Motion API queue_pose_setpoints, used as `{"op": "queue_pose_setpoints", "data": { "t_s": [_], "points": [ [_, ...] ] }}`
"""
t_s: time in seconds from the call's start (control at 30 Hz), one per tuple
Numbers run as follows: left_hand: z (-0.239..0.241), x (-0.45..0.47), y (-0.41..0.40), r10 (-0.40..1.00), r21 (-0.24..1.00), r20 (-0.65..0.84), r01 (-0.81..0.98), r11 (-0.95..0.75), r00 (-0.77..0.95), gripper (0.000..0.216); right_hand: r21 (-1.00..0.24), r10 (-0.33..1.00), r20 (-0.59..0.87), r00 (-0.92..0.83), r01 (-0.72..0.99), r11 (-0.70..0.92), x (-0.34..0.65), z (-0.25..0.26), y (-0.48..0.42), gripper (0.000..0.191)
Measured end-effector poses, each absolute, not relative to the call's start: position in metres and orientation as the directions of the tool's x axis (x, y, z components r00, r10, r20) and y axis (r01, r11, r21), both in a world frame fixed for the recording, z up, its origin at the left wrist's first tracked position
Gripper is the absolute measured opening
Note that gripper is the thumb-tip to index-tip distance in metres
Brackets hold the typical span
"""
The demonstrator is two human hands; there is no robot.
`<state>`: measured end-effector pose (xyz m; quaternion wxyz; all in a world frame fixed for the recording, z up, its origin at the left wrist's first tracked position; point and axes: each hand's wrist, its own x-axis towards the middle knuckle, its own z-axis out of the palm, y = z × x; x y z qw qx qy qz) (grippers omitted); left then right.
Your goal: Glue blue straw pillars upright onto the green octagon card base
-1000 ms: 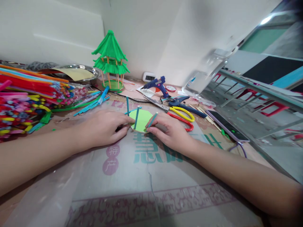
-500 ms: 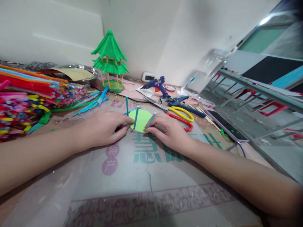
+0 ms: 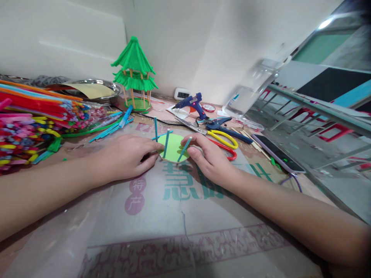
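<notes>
A light-green card disc [image 3: 174, 143] lies on the cardboard ahead of me, with blue sticks rising from it. One blue stick [image 3: 155, 129] stands at the back left and another blue stick [image 3: 167, 143] near the front left, both almost upright. At the front right, a third blue stick [image 3: 184, 149] leans to the right. My left hand [image 3: 135, 154] has its index finger and thumb closed on the disc's left edge. Beside the leaning stick, my right hand [image 3: 210, 156] is open, thumb and fingers apart around its right side.
Behind are a green pagoda model [image 3: 134, 77], a blue glue gun [image 3: 189, 102] and a timer [image 3: 182, 94]. Scissors [image 3: 223, 139], pliers [image 3: 218, 123] and a phone [image 3: 276, 152] lie to the right. Pipe cleaners [image 3: 31, 116] fill the left side. A clear jug [image 3: 247, 90] stands back right.
My right thumb and fingers have let go of the leaning blue stick and spread apart, drawing slightly to the right. My left hand and the disc stay in place.
</notes>
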<state>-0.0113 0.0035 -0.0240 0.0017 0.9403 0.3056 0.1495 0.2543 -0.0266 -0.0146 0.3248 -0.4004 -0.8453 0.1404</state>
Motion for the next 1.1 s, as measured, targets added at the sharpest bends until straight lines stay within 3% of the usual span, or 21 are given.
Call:
{"op": "queue_pose_setpoints", "data": {
  "t_s": [0.23,0.5,0.83,1.1],
  "points": [
    [-0.0247,-0.0115,0.004,0.569,0.093,0.289,0.569,-0.817,0.77,0.027,-0.468,0.746,0.44,-0.5,0.582,0.665,0.2556,-0.0144,-0.0282,0.024],
    [-0.0245,-0.0118,0.0044,0.56,0.096,0.303,0.56,-0.823,0.771,0.024,-0.434,0.632,0.569,-0.526,0.461,0.774,0.2528,-0.0136,-0.0279,0.012],
    [-0.0254,-0.012,0.0052,0.557,0.119,0.3,0.549,-0.827,0.774,0.024,-0.557,0.691,0.487,-0.534,0.42,0.717,0.2501,-0.0173,-0.0218,0.006],
    [-0.0244,-0.0114,0.005,0.558,0.113,0.293,0.551,-0.827,0.777,0.026,-0.55,0.683,0.472,-0.558,0.419,0.722,0.2501,-0.018,-0.0195,0.009]
  ]
}}
